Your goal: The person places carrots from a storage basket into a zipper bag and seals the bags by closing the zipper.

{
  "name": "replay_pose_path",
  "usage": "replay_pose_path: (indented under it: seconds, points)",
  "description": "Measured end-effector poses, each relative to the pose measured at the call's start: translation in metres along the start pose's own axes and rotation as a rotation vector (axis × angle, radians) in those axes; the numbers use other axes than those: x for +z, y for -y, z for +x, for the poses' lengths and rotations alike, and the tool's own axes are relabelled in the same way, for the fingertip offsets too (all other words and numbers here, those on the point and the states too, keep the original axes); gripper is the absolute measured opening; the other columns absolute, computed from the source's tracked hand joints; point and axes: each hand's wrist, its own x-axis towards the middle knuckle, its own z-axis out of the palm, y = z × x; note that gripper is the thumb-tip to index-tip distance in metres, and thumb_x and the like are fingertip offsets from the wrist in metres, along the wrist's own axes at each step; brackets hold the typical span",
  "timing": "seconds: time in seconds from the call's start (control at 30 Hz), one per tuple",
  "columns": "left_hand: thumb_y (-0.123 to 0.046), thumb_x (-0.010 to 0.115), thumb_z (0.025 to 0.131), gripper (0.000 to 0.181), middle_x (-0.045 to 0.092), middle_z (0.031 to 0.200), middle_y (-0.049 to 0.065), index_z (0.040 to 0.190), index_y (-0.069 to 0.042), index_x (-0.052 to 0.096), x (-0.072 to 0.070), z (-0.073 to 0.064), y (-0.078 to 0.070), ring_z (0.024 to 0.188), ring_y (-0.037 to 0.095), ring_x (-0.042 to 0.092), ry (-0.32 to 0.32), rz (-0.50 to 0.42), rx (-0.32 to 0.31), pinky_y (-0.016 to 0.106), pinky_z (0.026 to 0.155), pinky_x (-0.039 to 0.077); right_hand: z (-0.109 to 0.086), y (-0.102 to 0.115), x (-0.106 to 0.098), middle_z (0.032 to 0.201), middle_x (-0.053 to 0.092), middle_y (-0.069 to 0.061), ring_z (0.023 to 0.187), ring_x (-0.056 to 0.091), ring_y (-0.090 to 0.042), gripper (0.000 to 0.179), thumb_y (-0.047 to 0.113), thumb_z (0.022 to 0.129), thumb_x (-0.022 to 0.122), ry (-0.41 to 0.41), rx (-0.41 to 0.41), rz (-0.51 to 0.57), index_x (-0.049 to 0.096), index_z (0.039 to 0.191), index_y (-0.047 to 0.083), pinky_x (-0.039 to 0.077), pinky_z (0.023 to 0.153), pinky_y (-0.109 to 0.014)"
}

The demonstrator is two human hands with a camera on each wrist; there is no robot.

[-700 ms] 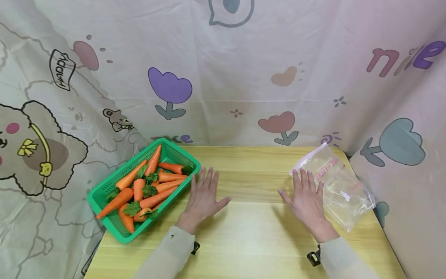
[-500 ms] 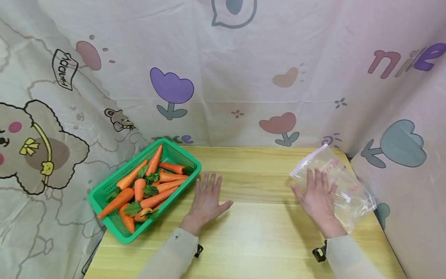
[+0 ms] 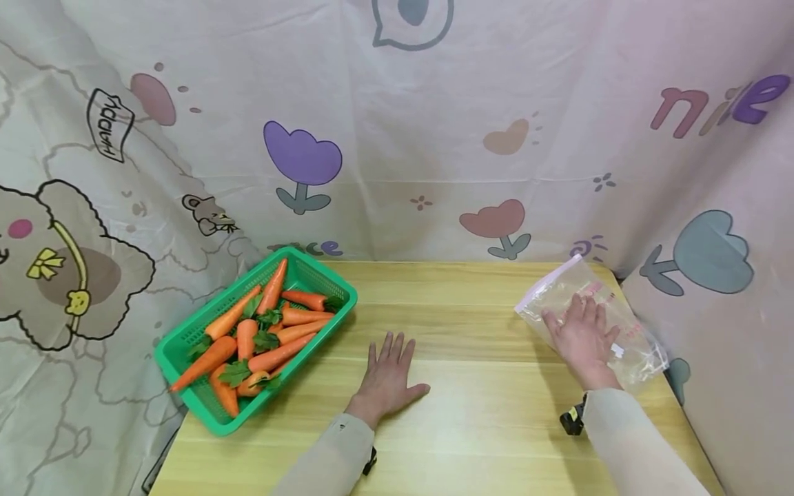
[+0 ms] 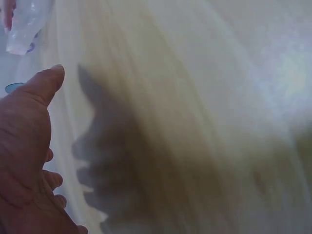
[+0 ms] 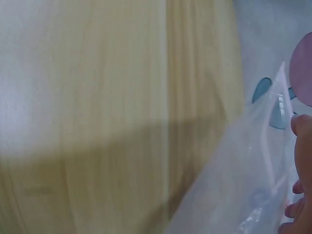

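Note:
My right hand (image 3: 583,341) is over a clear plastic zip bag (image 3: 645,348) with a pink-lilac top edge and pink print, at the table's right side. Its fingers are extended and spread; whether they touch the bag cannot be told. In the right wrist view the bag (image 5: 243,170) lies beside the thumb and fingertips. My left hand (image 3: 387,379) is held above the middle of the table, fingers spread, holding nothing. A green plastic basket (image 3: 296,363) to its left holds several orange carrots (image 3: 247,336), some with green leaves.
The light wooden table (image 3: 459,413) has a printed cloth (image 3: 384,124) hanging behind it and along both sides. The basket stands at an angle near the left edge. Each wrist wears a black mount (image 3: 572,419).
My right hand has moved right and slightly forward, onto the area of the bag. My left hand has drawn back toward me and a little right, away from the basket.

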Motion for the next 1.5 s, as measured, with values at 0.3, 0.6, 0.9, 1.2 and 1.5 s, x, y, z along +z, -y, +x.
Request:
replay_pose_path:
  seconds: [0.3,0.6,0.9,1.2,1.5]
  points:
    - [-0.069,0.060,0.097,0.096,0.023,0.174,0.016,0.167,-0.013,0.028,0.008,-0.002,0.003,0.164,0.037,0.012,-0.017,-0.052,-0.007,0.068,0.127,0.010,-0.007,0.024,0.036,0.169,0.004,-0.036,0.155,0.001,-0.062,0.093,0.066,0.107,0.036,0.069,-0.101,-0.039,0.015,0.165,-0.004,-0.006,0.113,-0.084]
    - [-0.070,0.057,0.097,0.097,0.020,0.175,0.015,0.169,-0.013,0.022,0.008,0.012,-0.009,0.164,0.032,0.010,-0.050,-0.094,0.022,0.060,0.130,0.008,-0.026,0.061,0.070,0.171,0.020,-0.027,0.158,0.015,-0.053,0.088,0.063,0.105,0.049,0.074,-0.259,-0.147,0.027,0.165,0.003,0.002,0.119,-0.079]
    - [-0.062,0.053,0.101,0.087,0.021,0.175,0.013,0.168,-0.016,0.024,0.003,0.025,-0.026,0.164,0.029,0.013,-0.109,-0.075,0.090,0.056,0.131,0.013,-0.050,0.088,0.090,0.171,0.028,-0.019,0.159,0.023,-0.045,0.084,0.064,0.103,0.051,0.075,-0.425,-0.229,0.036,0.163,0.007,0.008,0.124,-0.073]
    - [-0.037,0.049,0.107,0.069,0.027,0.174,0.013,0.167,-0.009,0.028,-0.002,0.028,-0.035,0.162,0.030,0.022,-0.217,-0.067,0.147,0.055,0.129,0.020,-0.082,0.106,0.096,0.162,0.046,-0.018,0.152,0.042,-0.038,0.065,0.049,0.106,0.056,0.077,-0.763,-0.211,0.053,0.153,0.004,0.028,0.125,-0.060]
    - [-0.026,0.057,0.108,0.061,0.053,0.158,0.008,0.164,-0.018,0.035,0.001,0.026,-0.037,0.159,0.030,0.031,-0.126,-0.034,0.119,0.056,0.128,0.024,-0.080,0.094,0.085,0.149,0.058,-0.025,0.142,0.051,-0.044,0.051,0.032,0.103,0.062,-0.229,-0.697,-0.082,0.061,0.142,-0.002,0.030,0.123,-0.062]
